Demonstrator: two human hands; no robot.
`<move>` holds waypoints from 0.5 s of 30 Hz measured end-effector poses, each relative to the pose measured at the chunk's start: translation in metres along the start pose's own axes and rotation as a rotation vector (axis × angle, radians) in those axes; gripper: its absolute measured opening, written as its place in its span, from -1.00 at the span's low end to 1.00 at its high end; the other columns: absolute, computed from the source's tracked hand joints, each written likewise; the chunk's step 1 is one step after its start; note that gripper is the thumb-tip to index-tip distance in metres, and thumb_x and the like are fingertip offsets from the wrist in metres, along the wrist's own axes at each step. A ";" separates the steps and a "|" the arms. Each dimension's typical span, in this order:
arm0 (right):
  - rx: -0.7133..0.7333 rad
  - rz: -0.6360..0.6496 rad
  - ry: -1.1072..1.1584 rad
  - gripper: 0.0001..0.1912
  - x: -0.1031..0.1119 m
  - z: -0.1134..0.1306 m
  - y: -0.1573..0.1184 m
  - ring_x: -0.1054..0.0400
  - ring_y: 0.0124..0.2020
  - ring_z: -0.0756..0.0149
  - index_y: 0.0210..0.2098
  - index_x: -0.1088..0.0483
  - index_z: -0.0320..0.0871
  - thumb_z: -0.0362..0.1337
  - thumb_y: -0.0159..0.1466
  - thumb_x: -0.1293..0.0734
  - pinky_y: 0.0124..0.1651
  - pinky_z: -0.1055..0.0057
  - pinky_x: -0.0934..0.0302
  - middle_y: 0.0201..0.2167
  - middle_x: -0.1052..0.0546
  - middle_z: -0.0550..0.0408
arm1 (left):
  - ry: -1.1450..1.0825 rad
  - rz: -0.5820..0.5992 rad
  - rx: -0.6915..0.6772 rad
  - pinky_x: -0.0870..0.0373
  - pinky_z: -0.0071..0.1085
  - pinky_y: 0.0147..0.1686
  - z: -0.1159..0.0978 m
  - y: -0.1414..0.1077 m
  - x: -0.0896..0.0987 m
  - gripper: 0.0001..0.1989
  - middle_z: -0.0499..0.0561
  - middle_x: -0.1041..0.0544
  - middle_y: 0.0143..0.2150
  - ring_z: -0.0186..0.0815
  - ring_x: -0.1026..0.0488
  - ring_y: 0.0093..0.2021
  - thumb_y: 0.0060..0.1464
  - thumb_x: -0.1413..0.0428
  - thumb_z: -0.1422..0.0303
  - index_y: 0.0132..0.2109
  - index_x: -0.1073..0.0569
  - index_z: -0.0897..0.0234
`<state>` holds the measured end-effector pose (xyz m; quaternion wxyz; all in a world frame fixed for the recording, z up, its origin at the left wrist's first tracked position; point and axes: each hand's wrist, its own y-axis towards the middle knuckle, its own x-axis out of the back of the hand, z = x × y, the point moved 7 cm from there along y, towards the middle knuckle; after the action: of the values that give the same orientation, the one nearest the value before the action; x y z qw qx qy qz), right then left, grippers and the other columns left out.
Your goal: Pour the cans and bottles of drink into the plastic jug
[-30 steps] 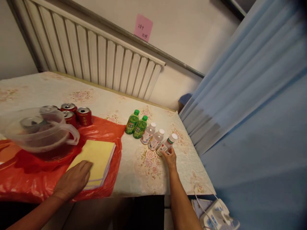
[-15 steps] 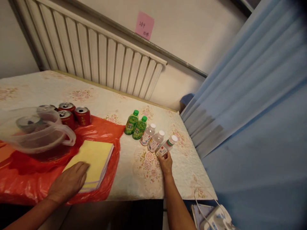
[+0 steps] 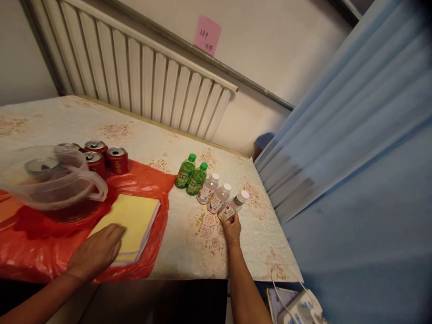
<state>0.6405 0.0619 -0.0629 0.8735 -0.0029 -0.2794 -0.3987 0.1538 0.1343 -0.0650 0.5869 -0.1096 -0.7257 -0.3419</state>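
My left hand [image 3: 97, 249] rests on a folded yellow cloth [image 3: 137, 216] with pale purple edging, its fingers curled together; nothing shows in them, and the cloth lies flat. At the right end of a row, my right hand [image 3: 232, 228] is closed around the lower part of a small clear plastic bottle [image 3: 239, 200] with a white cap and a printed label. Two similar white-capped bottles, a middle one [image 3: 220, 198] and a left one [image 3: 208, 189], stand beside it. Farther left are two green drink bottles, one nearer [image 3: 196, 180] and one farther [image 3: 185, 172].
Under the cloth spreads a red plastic bag [image 3: 158, 184]. A translucent plastic jug [image 3: 54, 198] with a handle sits on it, near several red drink cans [image 3: 118, 160]. Behind the flowered table [image 3: 189, 238] is a radiator [image 3: 145, 72]; a blue curtain [image 3: 337, 180] hangs at right.
The view has shifted slightly. Both hands keep nearly the same places, the left on the cloth and the right at the end bottle.
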 end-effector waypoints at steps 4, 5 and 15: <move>0.003 -0.010 0.001 -0.48 0.000 0.003 -0.001 -0.47 -0.30 0.21 -0.09 -0.41 -0.13 -0.10 -0.04 -0.44 -0.23 0.38 -0.32 -0.24 -0.61 0.04 | -0.017 0.026 0.027 -0.43 -0.17 0.02 -0.001 0.002 0.003 -0.66 0.20 -0.55 -0.05 -0.08 -0.52 -0.01 0.24 0.14 0.37 -0.02 -0.48 0.30; 0.005 -0.014 0.000 -0.47 0.001 0.003 -0.001 -0.47 -0.31 0.21 -0.09 -0.41 -0.13 -0.10 -0.05 -0.44 -0.23 0.37 -0.32 -0.25 -0.61 0.04 | -0.024 0.033 0.037 -0.43 -0.18 0.02 -0.001 0.002 0.004 -0.66 0.19 -0.55 -0.05 -0.08 -0.52 -0.01 0.23 0.13 0.37 -0.02 -0.48 0.28; 0.017 -0.026 0.017 -0.53 0.002 0.004 0.000 -0.44 -0.35 0.22 -0.17 -0.43 -0.11 -0.13 -0.08 -0.45 -0.26 0.37 -0.31 -0.32 -0.60 0.10 | -0.114 0.040 0.064 -0.44 -0.18 -0.01 -0.002 0.007 0.010 -0.69 0.18 -0.56 -0.07 -0.07 -0.52 -0.04 0.16 0.07 0.37 -0.07 -0.52 0.26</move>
<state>0.6392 0.0612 -0.0587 0.8705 0.0116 -0.2755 -0.4076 0.1560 0.1353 -0.0528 0.5547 -0.1245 -0.7662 -0.2997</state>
